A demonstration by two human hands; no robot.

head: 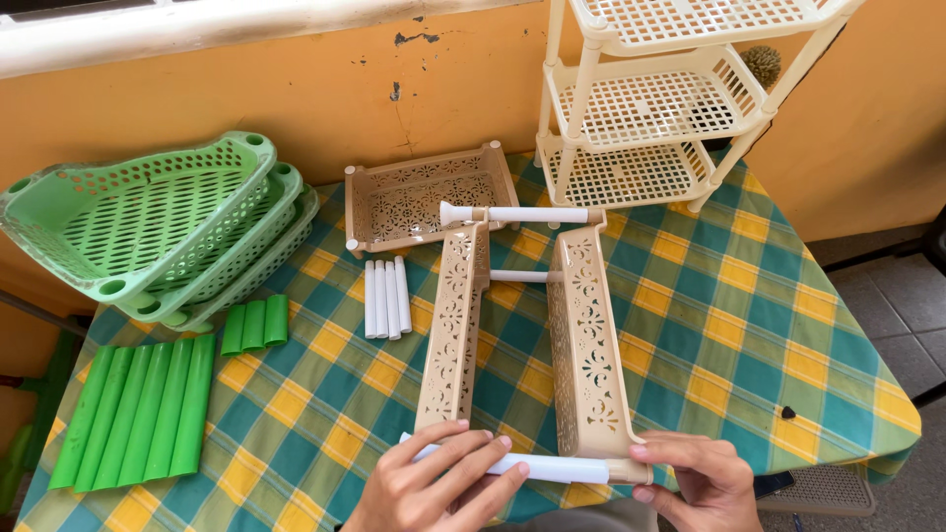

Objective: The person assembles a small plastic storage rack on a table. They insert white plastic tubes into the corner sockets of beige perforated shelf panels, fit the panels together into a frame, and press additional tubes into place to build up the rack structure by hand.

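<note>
Two beige perforated shelf trays (583, 345) stand on edge on the checked tablecloth (749, 325), joined by white tubes (537, 214) at the far end. My left hand (434, 488) grips a white tube (537, 466) lying across the trays' near ends. My right hand (695, 478) holds the near corner of the right tray, where the tube meets it.
Several loose white tubes (386, 298) lie beside a third beige tray (429, 202). Stacked green corner baskets (158, 227) and green tubes (138, 414) lie at left. A cream three-tier corner rack (650, 108) stands at the back right. The table edge drops off at right.
</note>
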